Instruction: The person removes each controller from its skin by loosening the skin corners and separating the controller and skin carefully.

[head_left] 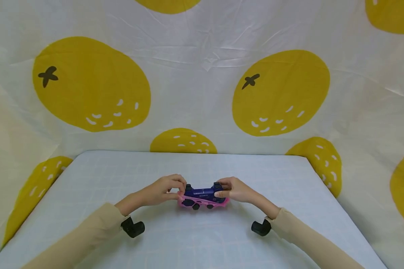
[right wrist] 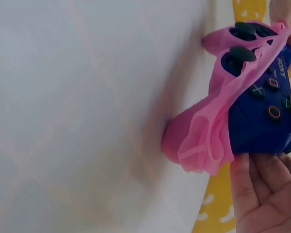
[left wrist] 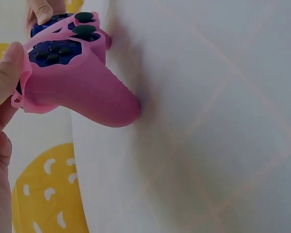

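A blue game controller [head_left: 204, 194] sits low over the middle of the pale, faintly gridded worktop [head_left: 202, 239], held between both hands. It is partly wrapped in a pink silicone cover [head_left: 202, 202], which clings to the near underside and the grips while the blue body shows above it.

The left hand [head_left: 165, 190] curls its fingers round the left end of the controller, thumb and fingertips pinching the edge of the pink cover there. In the left wrist view the cover's left grip [left wrist: 82, 97] is fully sleeved in pink, its tip touching or just above the worktop, with the dark sticks [left wrist: 82, 24] poking through the openings.

The right hand [head_left: 233, 189] grips the right end of the controller, fingers wrapped over the top and thumb along the far edge. In the right wrist view the cover is peeled off on this side (it hangs in a loose, folded flap [right wrist: 208, 141] below the blue shell), and the bare blue face with its coloured symbol buttons [right wrist: 271, 99] lies against the palm [right wrist: 266, 194].

Both forearms wear tan sleeves [head_left: 87, 235], each with a small black wrist-mounted device [head_left: 132, 227] at the cuff. Behind and to both sides of the worktop hangs a white cloth printed with big yellow oranges [head_left: 91, 84].
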`<action>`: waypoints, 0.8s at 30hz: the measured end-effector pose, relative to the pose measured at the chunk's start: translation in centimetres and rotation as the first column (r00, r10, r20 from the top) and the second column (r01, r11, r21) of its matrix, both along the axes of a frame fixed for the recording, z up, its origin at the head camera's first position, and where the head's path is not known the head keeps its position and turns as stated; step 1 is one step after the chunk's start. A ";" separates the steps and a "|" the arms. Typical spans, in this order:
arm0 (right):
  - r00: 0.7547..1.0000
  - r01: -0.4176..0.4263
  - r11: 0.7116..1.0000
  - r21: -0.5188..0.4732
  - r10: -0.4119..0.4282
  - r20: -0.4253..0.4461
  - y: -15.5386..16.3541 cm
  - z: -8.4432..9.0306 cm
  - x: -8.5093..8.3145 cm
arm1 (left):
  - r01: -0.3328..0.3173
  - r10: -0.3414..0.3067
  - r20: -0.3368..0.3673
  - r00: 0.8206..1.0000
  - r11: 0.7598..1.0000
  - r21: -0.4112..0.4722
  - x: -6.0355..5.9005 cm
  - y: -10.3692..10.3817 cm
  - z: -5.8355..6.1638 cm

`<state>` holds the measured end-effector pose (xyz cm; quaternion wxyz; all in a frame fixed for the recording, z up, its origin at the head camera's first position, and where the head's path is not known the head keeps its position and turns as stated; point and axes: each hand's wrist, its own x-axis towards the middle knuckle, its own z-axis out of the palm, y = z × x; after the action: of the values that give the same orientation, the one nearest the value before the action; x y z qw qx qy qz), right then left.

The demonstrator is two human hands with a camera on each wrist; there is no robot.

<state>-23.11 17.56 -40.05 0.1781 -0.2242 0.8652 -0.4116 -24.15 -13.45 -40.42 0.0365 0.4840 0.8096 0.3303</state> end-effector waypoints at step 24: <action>0.999 0.035 0.999 0.007 -0.035 -0.009 2.0 -0.5 0.4 | 0.116 -0.115 -0.073 0.991 0.993 0.007 1.6 1.2 -0.6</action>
<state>-22.68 19.55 -40.52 0.1676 -0.2103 0.8712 -0.4107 -22.53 -12.25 -41.02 0.0235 0.5420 0.7790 0.3144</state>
